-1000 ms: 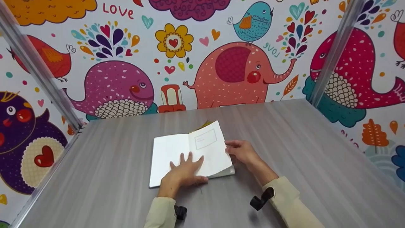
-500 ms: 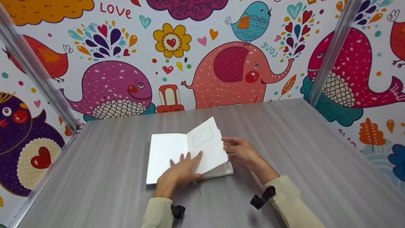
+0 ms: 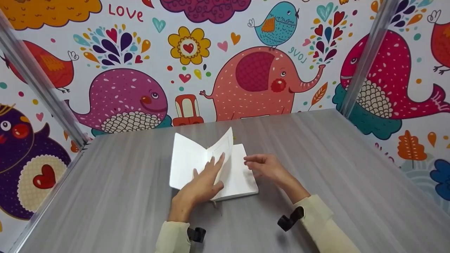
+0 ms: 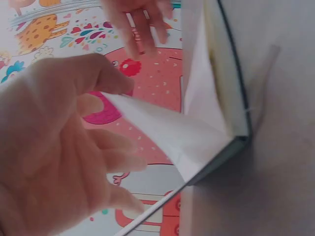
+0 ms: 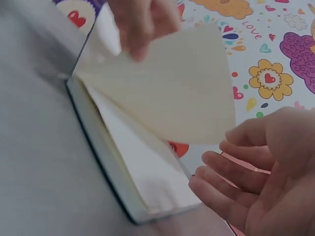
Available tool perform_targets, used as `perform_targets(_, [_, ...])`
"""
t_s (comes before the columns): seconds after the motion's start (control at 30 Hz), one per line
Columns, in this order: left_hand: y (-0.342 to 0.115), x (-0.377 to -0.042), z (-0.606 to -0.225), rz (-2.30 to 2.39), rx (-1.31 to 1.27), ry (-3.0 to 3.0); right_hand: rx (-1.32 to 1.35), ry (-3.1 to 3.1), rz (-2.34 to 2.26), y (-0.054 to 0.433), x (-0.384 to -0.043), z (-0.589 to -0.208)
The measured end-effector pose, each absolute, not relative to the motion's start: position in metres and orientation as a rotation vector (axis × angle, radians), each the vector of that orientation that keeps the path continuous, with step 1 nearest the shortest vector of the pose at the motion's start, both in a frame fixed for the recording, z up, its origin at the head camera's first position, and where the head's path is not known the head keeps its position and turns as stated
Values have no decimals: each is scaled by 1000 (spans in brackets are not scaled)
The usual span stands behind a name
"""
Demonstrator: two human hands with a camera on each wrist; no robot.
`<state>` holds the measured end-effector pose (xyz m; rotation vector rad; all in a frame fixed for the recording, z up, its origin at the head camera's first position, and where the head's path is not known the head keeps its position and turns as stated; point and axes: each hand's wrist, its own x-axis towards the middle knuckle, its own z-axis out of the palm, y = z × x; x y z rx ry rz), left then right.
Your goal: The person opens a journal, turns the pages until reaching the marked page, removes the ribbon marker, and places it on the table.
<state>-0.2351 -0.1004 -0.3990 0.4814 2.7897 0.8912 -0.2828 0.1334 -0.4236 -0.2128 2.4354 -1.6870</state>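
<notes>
An open notebook [image 3: 240, 172] with white pages lies on the table, its front cover [image 3: 186, 160] raised at the left. One page [image 5: 192, 88] stands up, leaning left, with a faint printed frame on its left face. My left hand [image 3: 204, 182] holds this page near its lower edge between thumb and fingers; the fingers are mostly straight. In the left wrist view, the page's edge [image 4: 147, 115] runs to the thumb. My right hand [image 3: 269, 167] hovers at the notebook's right edge, fingers loosely bent, holding nothing; its thumb appears close to the page corner in the right wrist view.
The grey wood-grain table [image 3: 123, 196] extends around the notebook. A wall [image 3: 140, 52] with cartoon animals stands behind it, with metal posts [image 3: 369, 59] at the corners. A thin ribbon [image 3: 216, 203] pokes out at the notebook's lower edge.
The page has swung up and left, baring the pages beneath. The front cover has lifted from the table. My left hand has tilted up with the page; the right fingers have come away from its edge.
</notes>
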Motion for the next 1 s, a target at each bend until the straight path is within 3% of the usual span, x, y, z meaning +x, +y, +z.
perform_targets(0.37, [-102, -230, -385, 766, 662, 3135, -585, 2647, -1334, 140, -285, -443])
perform_targets(1.0, [-96, -217, -381, 80, 377, 3626, -737, 2660, -1077, 148, -286, -454])
